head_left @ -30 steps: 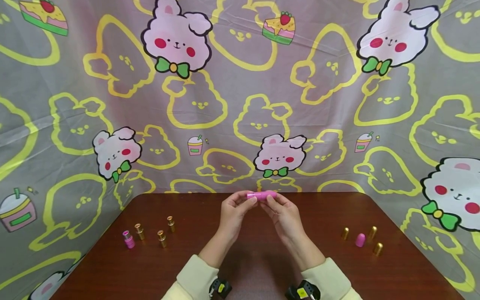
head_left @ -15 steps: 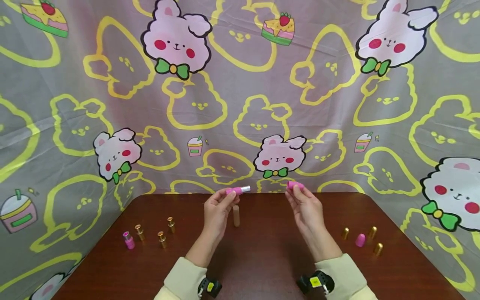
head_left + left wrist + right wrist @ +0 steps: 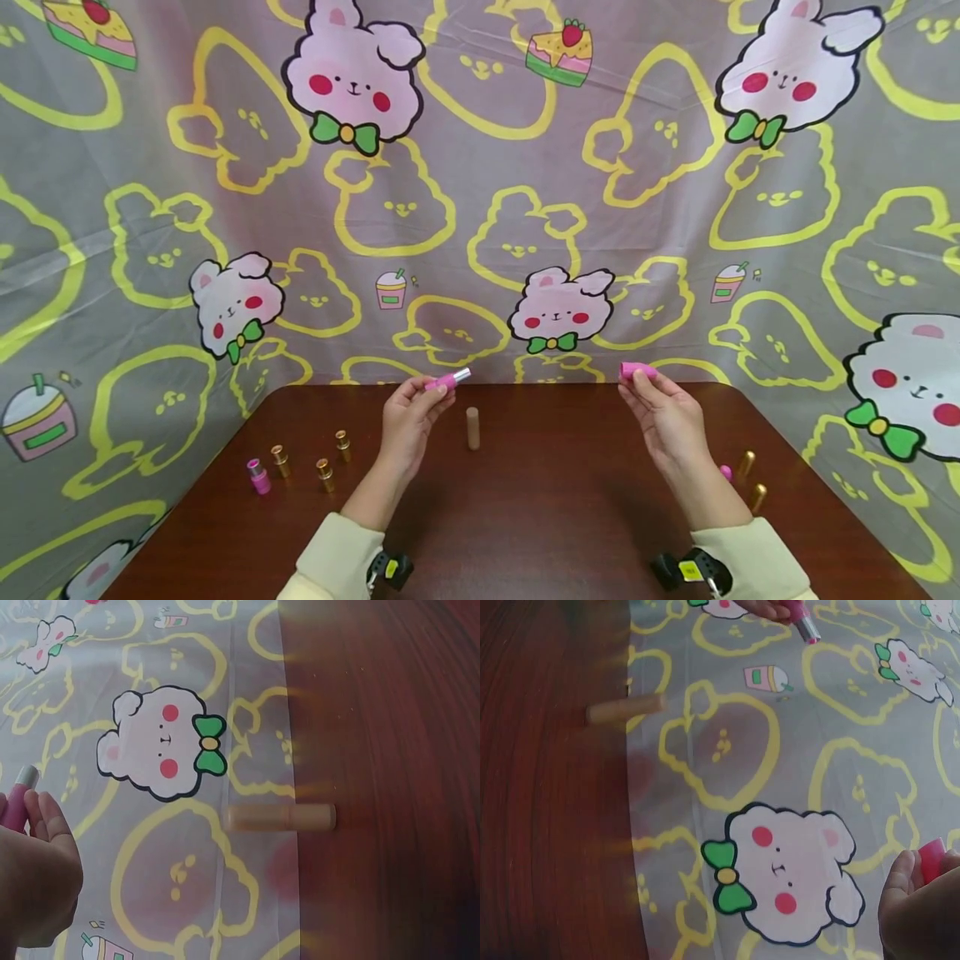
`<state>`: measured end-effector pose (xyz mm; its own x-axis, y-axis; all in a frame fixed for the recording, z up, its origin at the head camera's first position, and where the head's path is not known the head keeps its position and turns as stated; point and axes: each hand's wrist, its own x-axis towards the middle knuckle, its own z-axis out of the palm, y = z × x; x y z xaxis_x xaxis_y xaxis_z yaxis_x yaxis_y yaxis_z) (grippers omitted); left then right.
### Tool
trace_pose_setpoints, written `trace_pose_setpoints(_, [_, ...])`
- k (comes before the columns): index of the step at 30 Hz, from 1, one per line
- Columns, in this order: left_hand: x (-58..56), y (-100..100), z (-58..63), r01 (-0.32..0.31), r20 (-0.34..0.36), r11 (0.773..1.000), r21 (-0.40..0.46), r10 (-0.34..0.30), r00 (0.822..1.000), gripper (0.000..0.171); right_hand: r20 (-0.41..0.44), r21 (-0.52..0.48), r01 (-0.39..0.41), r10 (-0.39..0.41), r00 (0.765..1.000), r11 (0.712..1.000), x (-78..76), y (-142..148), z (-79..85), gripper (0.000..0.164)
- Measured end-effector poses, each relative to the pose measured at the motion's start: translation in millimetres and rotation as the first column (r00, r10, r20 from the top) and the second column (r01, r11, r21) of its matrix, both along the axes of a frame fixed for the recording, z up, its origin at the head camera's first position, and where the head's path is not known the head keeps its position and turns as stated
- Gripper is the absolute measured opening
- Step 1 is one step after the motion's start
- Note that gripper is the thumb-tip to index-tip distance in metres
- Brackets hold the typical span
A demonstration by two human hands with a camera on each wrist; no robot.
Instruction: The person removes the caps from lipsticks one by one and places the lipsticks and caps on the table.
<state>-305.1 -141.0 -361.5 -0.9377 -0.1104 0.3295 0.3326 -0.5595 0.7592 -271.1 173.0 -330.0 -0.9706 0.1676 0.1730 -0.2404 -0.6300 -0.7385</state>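
My left hand [image 3: 405,425] pinches a pink lipstick tube [image 3: 441,382] between thumb and fingers, its bare silver collar pointing up to the right. Off to the right, my right hand [image 3: 671,421] holds the matching pink lipstick cap [image 3: 637,371], raised above the table's far edge. The two parts are well apart. Between the hands, a tan tube [image 3: 472,429] stands upright on the table. In the left wrist view the silver end of the lipstick tube [image 3: 28,778] shows beside my fingers. The right wrist view catches the pink cap [image 3: 932,861] at its edge.
Uncapped lipstick tubes stand at the left: one pink tube [image 3: 258,477] and three gold ones [image 3: 325,475]. At the right are gold caps [image 3: 747,464] and a pink cap [image 3: 726,472], partly hidden by my right forearm. A patterned curtain [image 3: 450,208] surrounds the brown table [image 3: 525,500].
The pink lipstick has come apart: the cap moved right with my right hand, the tube left with my left hand. The upright tan tube came into view between them.
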Motion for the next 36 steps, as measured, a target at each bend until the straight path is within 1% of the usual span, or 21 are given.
trace_pose_setpoints(3, [-1.0, -4.6, -2.7, -0.001, 0.002, 1.0, -0.001, 0.001, 1.0, 0.01, 0.001, 0.034, 0.007, -0.007, 1.0, 0.999, 2.8, 6.8, -1.9, 0.009])
trace_pose_setpoints(6, [-2.2, -8.7, -5.0, -0.012, 0.002, 1.0, -0.02, 0.012, 1.0, 0.009, 0.005, 0.044, 0.007, -0.007, 1.0, 0.999, 4.9, 13.1, -2.5, 0.008])
trace_pose_setpoints(8, [-3.0, -11.1, -6.2, -0.023, -0.001, 0.999, -0.042, 0.023, 1.0, 0.012, -0.002, 0.064, 0.007, -0.007, 1.0, 0.998, 5.8, 17.9, -4.1, 0.008])
trace_pose_setpoints(11, [-3.7, -15.5, -7.8, -0.047, -0.006, 0.996, -0.074, 0.047, 0.999, 0.015, -0.036, 0.076, 0.003, 0.0, 0.999, 0.997, 6.4, 26.1, -8.3, 0.01])
trace_pose_setpoints(14, [-3.9, -19.8, -9.1, -0.071, -0.003, 0.992, -0.102, 0.071, 0.997, 0.028, -0.048, 0.099, 0.01, -0.006, 0.999, 0.995, 8.0, 34.8, -12.3, 0.012])
trace_pose_setpoints(16, [-4.6, -22.6, -10.4, -0.082, 0.003, 0.99, -0.111, 0.083, 0.997, 0.035, -0.032, 0.114, 0.018, -0.015, 0.999, 0.993, 9.9, 41.0, -14.3, 0.012])
trace_pose_setpoints(19, [-5.8, -26.2, -12.2, -0.097, 0.028, 0.988, -0.122, 0.101, 0.994, 0.037, 0.007, 0.17, 0.034, -0.036, 0.999, 0.985, 12.7, 50.8, -16.0, 0.011])
trace_pose_setpoints(22, [-7.0, -29.1, -14.3, -0.105, 0.05, 0.985, -0.137, 0.113, 0.992, 0.038, 0.043, 0.271, 0.058, -0.072, 0.996, 0.961, 15.6, 61.4, -18.1, 0.009])
trace_pose_setpoints(25, [-8.5, -31.7, -16.9, -0.111, 0.073, 0.979, -0.168, 0.125, 0.989, 0.04, 0.059, 0.398, 0.09, -0.123, 0.991, 0.913, 18.9, 72.4, -22.6, 0.008])
trace_pose_setpoints(29, [-10.6, -35.7, -19.9, -0.135, 0.095, 0.964, -0.23, 0.16, 0.983, 0.042, 0.071, 0.55, 0.148, -0.222, 0.972, 0.822, 21.9, 84.1, -29.8, 0.012])
trace_pose_setpoints(31, [-11.6, -37.6, -21.5, -0.148, 0.102, 0.952, -0.27, 0.181, 0.978, 0.042, 0.08, 0.629, 0.17, -0.281, 0.956, 0.758, 23.3, 88.3, -32.8, 0.015])
trace_pose_setpoints(34, [-13.5, -39.9, -24.0, -0.167, 0.105, 0.931, -0.326, 0.211, 0.972, 0.043, 0.091, 0.732, 0.178, -0.354, 0.931, 0.657, 25.3, 93.8, -36.3, 0.022])
trace_pose_setpoints(36, [-15.4, -41.4, -26.1, -0.182, 0.105, 0.911, -0.37, 0.235, 0.966, 0.044, 0.077, 0.792, 0.181, -0.39, 0.918, 0.583, 26.3, 97.1, -38.3, 0.028])
